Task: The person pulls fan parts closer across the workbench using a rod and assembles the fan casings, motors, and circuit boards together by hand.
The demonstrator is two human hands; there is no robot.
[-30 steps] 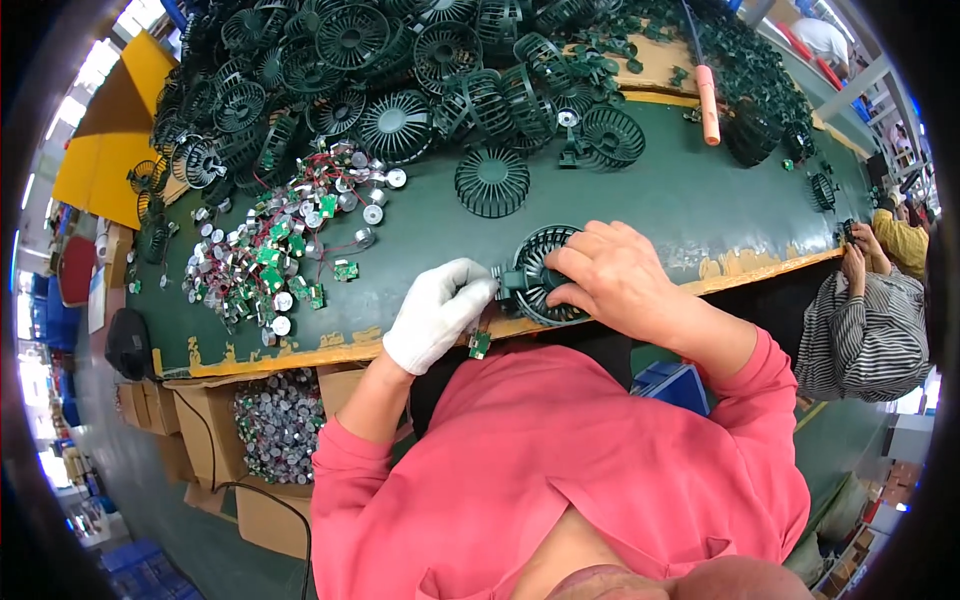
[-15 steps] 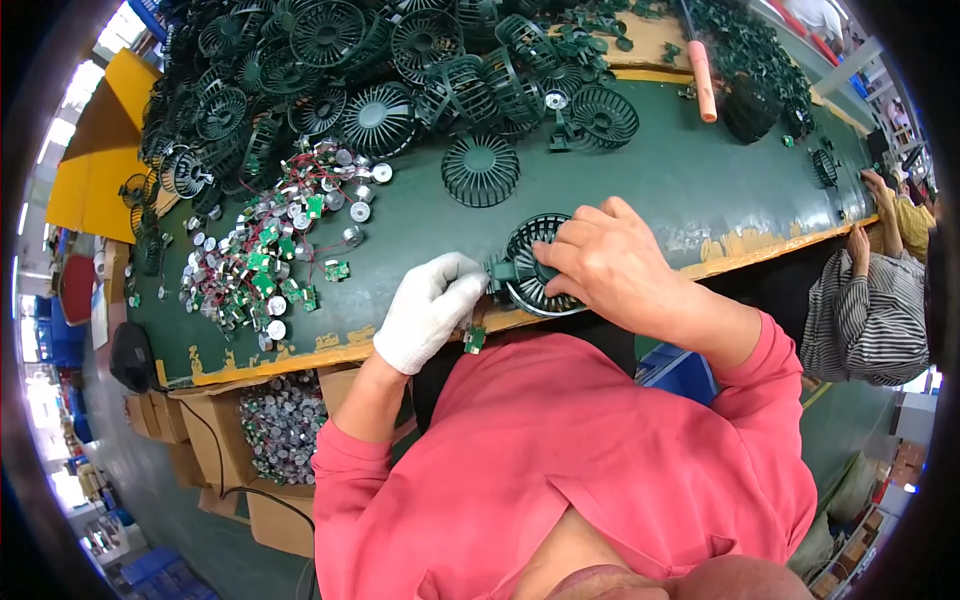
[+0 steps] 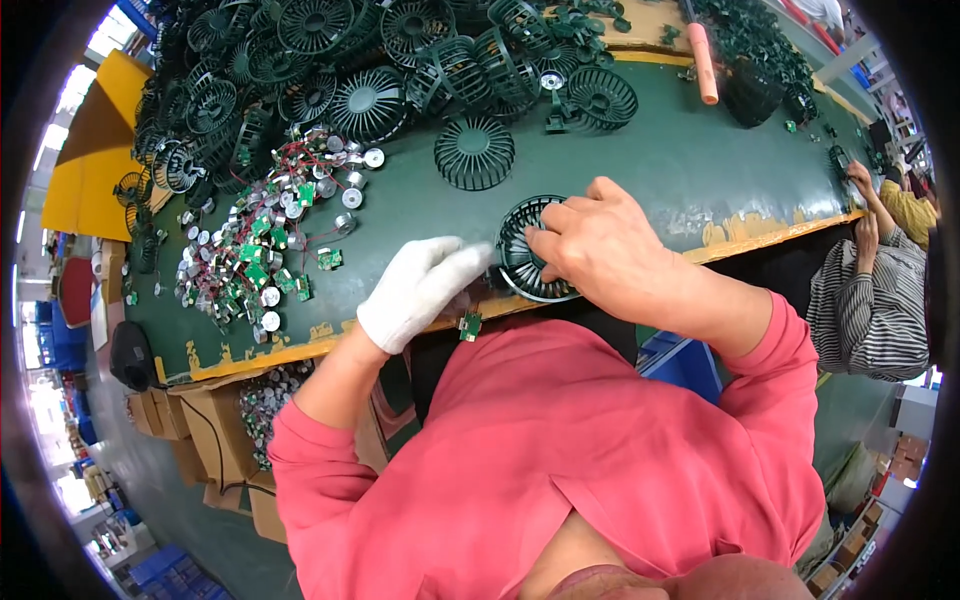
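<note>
Fan cage (image 3: 517, 262), dark green, sat just R of frame ctr, at the near edge of the green table (image 3: 650, 150). Looked light & stiff, prob. moulded plastic; smooth ribs might've been a bit slippery under a glove & thin enough to snap if squeezed hard. Best hold, I'd judge: outer rim, w/ fingers spread, not single ribs.

R hand (image 3: 605, 245), bare: forearm slanted up-left from lower R of frame, knuckles up, fingers curled over the cage's R part, tips partly hidden; couldn't tell how firm the grip was or on what exactly.

L hand (image 3: 415, 290), white glove: forearm angled up-right from lower L, thumb & fingers nearly together, tips by the cage's L side; couldn't tell if they pinched anything. Small green circuit board (image 3: 470, 326) showed just below the glove.
</note>
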